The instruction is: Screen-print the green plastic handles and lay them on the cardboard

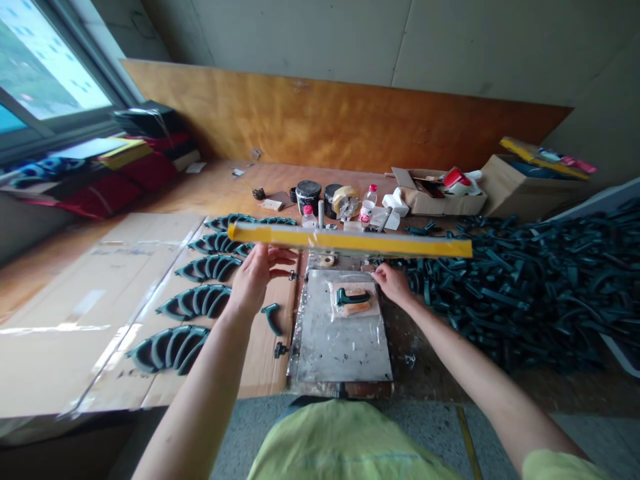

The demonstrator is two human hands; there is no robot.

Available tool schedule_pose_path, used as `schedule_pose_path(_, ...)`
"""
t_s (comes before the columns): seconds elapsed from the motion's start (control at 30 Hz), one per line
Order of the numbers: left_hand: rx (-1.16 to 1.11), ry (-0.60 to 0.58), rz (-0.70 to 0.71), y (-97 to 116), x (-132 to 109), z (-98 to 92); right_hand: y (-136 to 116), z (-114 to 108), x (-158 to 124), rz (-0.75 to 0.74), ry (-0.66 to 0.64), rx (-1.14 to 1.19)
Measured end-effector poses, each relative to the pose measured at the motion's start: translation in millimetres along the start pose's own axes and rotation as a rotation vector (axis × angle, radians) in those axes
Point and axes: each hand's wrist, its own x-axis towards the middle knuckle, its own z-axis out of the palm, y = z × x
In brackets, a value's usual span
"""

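Note:
A long yellow-edged frame (350, 243) spans the view above a metal plate, seen edge-on. My left hand (260, 273) is under its left part, thumb at the frame's underside and the other fingers spread. Below the frame's right half, my right hand (391, 281) has thumb and fingertips pinched together near the plate's upper right corner; what they hold, if anything, is too small to tell. On the metal plate (345, 347) a dark green curved handle (353, 297) lies over a pinkish-brown block under clear film. Another green handle (273, 319) lies on the cardboard left of the plate.
Rows of green handles (170, 350) lie on cardboard (45, 293) at the left. A large heap of green handles (525, 293) covers the right side. Behind stand black tubs (309, 195), bottles (369, 200), tape and open cardboard boxes (450, 203).

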Motion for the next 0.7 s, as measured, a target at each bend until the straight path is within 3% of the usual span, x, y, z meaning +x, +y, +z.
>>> schedule_pose_path(0.1,-0.038,0.085,0.026,-2.9,6.2,8.5,-7.5,29.3,-27.4,-0.221,-0.11,-0.021)
schedule_pose_path(0.17,-0.048,0.156,-0.029,-23.2,-9.7,14.5,-20.1,35.6,-37.9,-0.278,-0.113,-0.062)
schedule_pose_path(0.23,-0.005,0.098,-0.257,-55.9,-38.8,23.4,-37.8,34.9,-48.5,-0.291,-0.068,-0.049)
schedule_pose_path(0.3,0.045,-0.11,-0.622,-92.0,-72.3,35.3,-60.2,34.3,-65.5,-0.347,-0.004,-0.013)
schedule_pose_path(0.33,0.016,-0.118,-0.716,-108.0,-87.5,41.4,-72.3,35.5,-76.6,-0.403,0.018,-0.005)
schedule_pose_path(0.4,-0.092,-0.062,-0.757,-130.9,-109.6,50.9,-93.5,40.6,-100.0,-0.541,0.007,-0.013)
schedule_pose_path(0.47,-0.159,0.023,-0.709,-140.2,-119.1,52.6,-103.5,45.9,-116.3,-0.658,-0.045,-0.004)
schedule_pose_path(0.57,-0.087,0.09,-0.667,-139.2,-119.0,39.3,-84.4,45.7,-109.6,-0.667,-0.08,0.072)
schedule_pose_path(0.7,0.093,0.185,-0.658,-143.8,-119.2,17.0,-9.8,26.3,-48.6,-0.342,0.036,0.146)
